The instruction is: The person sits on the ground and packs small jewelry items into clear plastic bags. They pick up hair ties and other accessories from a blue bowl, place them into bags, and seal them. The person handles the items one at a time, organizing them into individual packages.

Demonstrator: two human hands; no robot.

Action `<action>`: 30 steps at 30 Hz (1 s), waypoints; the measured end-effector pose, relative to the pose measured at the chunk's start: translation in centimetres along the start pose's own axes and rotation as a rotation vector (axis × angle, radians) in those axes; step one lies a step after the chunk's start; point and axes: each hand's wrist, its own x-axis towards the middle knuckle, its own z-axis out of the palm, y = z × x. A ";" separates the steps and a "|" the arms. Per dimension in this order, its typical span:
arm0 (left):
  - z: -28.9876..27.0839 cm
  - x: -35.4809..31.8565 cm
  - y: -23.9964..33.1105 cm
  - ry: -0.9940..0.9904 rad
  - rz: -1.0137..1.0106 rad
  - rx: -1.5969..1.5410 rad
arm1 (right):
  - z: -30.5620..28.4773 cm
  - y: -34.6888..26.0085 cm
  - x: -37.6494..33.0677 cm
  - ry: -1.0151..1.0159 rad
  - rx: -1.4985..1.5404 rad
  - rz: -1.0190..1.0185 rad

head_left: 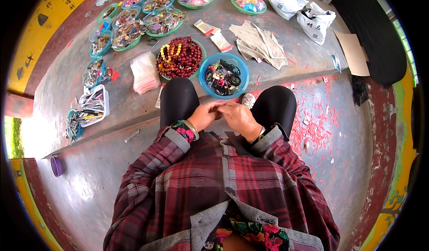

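I see my left hand (203, 116) and right hand (237, 117) pressed together between the knees, fingertips pinching something too small to name, just at 6 o'clock of the blue bowl of dark bands (223, 75), so I judge it may slip to the floor.

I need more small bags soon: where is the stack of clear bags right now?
In the head view, the bag stack lies on the ledge, on the person's left, just left of the red bead bowl and right of the white tray.
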 end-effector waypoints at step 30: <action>-1.4 -0.4 1.5 -0.138 0.067 -0.217 | -2.2 -2.5 1.7 0.110 0.070 0.010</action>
